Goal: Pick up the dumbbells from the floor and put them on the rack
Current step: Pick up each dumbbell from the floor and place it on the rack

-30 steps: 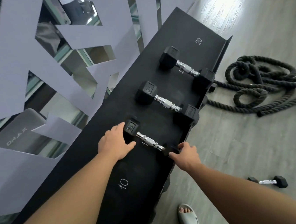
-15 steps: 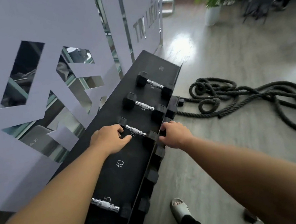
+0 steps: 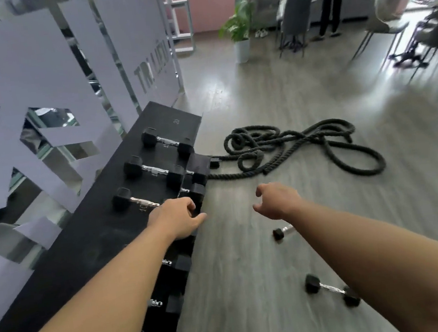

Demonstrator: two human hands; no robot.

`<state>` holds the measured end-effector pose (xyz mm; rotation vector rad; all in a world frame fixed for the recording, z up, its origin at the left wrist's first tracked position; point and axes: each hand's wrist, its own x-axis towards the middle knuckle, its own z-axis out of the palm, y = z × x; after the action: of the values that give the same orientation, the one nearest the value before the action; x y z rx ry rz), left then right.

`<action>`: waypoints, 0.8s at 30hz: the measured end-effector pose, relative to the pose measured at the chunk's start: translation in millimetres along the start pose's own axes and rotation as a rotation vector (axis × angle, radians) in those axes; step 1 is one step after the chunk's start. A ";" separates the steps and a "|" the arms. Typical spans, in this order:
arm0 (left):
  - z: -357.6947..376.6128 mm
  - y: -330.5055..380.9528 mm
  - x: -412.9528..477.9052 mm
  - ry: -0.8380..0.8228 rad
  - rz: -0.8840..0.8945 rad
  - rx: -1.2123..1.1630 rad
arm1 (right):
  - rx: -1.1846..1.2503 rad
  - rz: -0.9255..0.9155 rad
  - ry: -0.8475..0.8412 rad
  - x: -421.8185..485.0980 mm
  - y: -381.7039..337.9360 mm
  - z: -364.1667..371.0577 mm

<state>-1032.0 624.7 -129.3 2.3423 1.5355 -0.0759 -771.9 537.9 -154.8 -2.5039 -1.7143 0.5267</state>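
Observation:
The black sloped rack (image 3: 91, 247) runs along the left wall. On its top shelf lie three black hex dumbbells: a far one (image 3: 166, 143), a middle one (image 3: 153, 170) and a near one (image 3: 135, 201). My left hand (image 3: 177, 219) hovers at the rack's front edge, covering the near dumbbell's right end, fingers loosely curled and holding nothing. My right hand (image 3: 277, 200) hangs over the floor, fingers apart and empty. Two dumbbells lie on the floor: one (image 3: 331, 289) to the right, another (image 3: 281, 232) partly hidden behind my right forearm.
A coiled black battle rope (image 3: 291, 147) lies on the grey wood floor beyond the rack. More dumbbells (image 3: 168, 263) sit on the rack's lower tier. A potted plant (image 3: 240, 31), chairs (image 3: 294, 20) and a standing person (image 3: 330, 0) are at the far end.
Both hands have come off the near dumbbell, which stays on the rack. My right hand swung right, out over the floor. The view lifted and turned toward the room.

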 end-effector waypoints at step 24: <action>262.3 388.1 33.1 -0.277 0.045 -0.101 | 0.343 0.497 -0.205 -107.4 458.5 79.5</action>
<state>-632.8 433.8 -286.8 2.1805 1.3213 -0.2917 -421.6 254.7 -313.5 -2.6653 -0.9162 1.0408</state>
